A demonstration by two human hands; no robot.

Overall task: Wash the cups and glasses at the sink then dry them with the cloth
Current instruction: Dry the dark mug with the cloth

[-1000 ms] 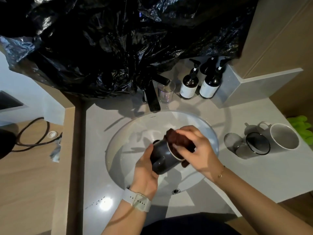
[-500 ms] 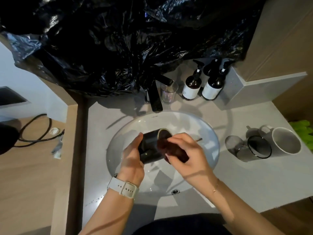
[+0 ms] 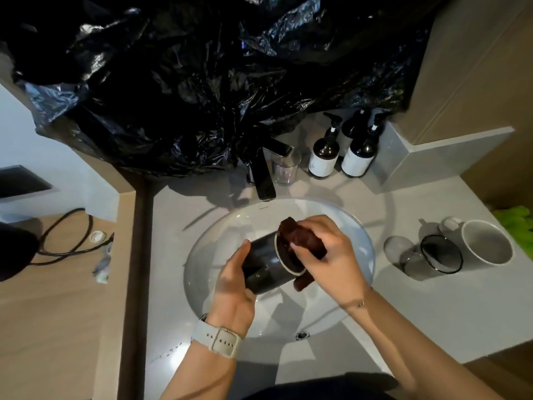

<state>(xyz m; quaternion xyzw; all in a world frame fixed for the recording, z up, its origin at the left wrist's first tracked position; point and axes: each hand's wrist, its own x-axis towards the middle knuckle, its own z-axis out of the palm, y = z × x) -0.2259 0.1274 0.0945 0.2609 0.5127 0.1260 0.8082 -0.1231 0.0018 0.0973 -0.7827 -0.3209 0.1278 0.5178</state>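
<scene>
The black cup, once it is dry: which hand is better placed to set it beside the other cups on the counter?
Probably the left hand: it already grips the black cup. The right hand is nearer the white cup and glass, but it holds the cloth.

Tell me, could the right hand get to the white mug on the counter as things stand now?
Probably not straight away. The right hand grips the dark cloth pushed into the black cup. The white mug stands in the open on that side, with the glass lying between.
</scene>
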